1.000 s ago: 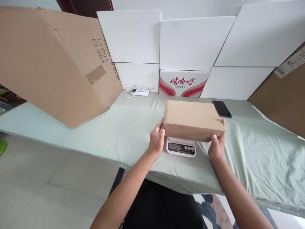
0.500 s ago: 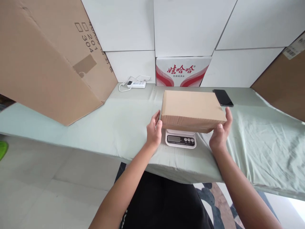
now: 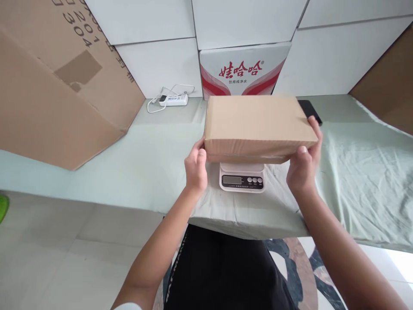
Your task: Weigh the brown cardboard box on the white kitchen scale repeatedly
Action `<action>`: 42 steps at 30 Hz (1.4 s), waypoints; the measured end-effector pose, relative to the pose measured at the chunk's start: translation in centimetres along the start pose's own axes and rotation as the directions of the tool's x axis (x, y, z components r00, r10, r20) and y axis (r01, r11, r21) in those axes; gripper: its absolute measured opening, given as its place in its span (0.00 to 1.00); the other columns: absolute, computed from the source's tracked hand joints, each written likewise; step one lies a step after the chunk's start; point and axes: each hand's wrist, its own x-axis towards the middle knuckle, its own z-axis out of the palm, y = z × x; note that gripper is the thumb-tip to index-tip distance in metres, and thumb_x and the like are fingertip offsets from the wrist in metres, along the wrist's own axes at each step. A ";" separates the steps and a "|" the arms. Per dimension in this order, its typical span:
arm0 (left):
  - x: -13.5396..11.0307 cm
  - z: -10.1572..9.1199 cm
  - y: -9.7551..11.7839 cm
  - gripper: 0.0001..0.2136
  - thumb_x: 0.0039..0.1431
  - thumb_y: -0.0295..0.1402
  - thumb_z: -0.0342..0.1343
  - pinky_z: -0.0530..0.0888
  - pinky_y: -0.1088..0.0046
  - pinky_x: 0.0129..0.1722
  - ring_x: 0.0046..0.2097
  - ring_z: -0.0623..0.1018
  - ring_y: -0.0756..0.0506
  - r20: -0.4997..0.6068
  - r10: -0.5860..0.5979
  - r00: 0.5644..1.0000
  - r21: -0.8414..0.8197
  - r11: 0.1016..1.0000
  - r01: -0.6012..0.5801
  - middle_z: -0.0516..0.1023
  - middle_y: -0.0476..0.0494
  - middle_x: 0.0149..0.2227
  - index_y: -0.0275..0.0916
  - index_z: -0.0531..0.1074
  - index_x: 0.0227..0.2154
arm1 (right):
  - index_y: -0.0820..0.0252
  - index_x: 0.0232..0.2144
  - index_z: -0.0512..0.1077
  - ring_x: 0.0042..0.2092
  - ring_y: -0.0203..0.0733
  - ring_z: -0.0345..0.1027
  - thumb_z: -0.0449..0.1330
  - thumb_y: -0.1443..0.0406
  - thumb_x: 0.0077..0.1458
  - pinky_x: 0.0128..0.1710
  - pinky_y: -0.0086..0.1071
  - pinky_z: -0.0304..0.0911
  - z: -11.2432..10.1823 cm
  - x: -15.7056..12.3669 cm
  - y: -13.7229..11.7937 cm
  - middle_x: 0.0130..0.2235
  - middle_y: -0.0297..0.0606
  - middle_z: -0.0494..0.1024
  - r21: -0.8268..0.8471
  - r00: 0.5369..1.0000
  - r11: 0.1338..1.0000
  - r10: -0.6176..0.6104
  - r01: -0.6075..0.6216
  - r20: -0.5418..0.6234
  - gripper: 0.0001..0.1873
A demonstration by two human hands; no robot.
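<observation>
A closed brown cardboard box [image 3: 254,118] is gripped between my two hands, above a white digital kitchen scale [image 3: 242,188]. My left hand [image 3: 196,165] closes on the box's left end, thumb at the near corner. On the right end, my right hand [image 3: 303,161] has its thumb on the near face and its fingers around the side. The box covers the scale's platform; only the front edge with the display and buttons shows. Whether the box touches the platform I cannot tell.
A pale green cloth covers the table [image 3: 155,172]. A large carton [image 3: 64,107] stands left, another brown carton [image 3: 383,77] right. Behind are white boxes and a red-and-white printed carton [image 3: 245,71]. A white power strip with cable [image 3: 174,100] and a black phone [image 3: 310,111] lie toward the back.
The camera view has tilted down and come nearer. The box looks larger and somewhat raised, with both hands still on its ends. The scale has stayed in place on the table.
</observation>
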 end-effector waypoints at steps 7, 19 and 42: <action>7.0 0.4 -0.7 0.33 0.75 0.69 0.52 0.78 0.46 0.72 0.74 0.79 0.27 0.035 0.030 0.999 -0.087 0.996 -0.027 0.86 0.38 0.60 0.44 0.81 0.56 | 0.29 0.78 0.60 0.86 0.68 0.50 0.56 0.32 0.70 0.88 0.67 0.48 1.6 6.3 -0.5 0.82 0.28 0.63 -0.053 0.988 0.987 -0.146 0.149 0.041 0.41; 12.0 3.2 -9.6 0.43 0.63 0.78 0.55 0.71 0.47 0.79 0.76 0.77 0.31 0.042 -0.096 0.995 -0.110 0.989 0.100 0.84 0.36 0.68 0.46 0.80 0.61 | 0.43 0.81 0.55 0.86 0.66 0.50 0.58 0.26 0.60 0.87 0.69 0.45 7.2 9.2 10.0 0.85 0.42 0.58 0.031 0.998 0.999 0.017 -0.019 0.063 0.58; 11.5 2.6 -10.6 0.48 0.66 0.80 0.44 0.74 0.46 0.78 0.79 0.75 0.29 0.034 -0.182 0.983 -0.145 0.972 0.185 0.80 0.30 0.75 0.45 0.79 0.66 | 0.43 0.81 0.56 0.72 0.59 0.67 0.59 0.35 0.59 0.78 0.62 0.61 6.5 7.9 10.1 0.74 0.46 0.68 0.071 0.975 0.974 0.218 -0.214 -0.039 0.53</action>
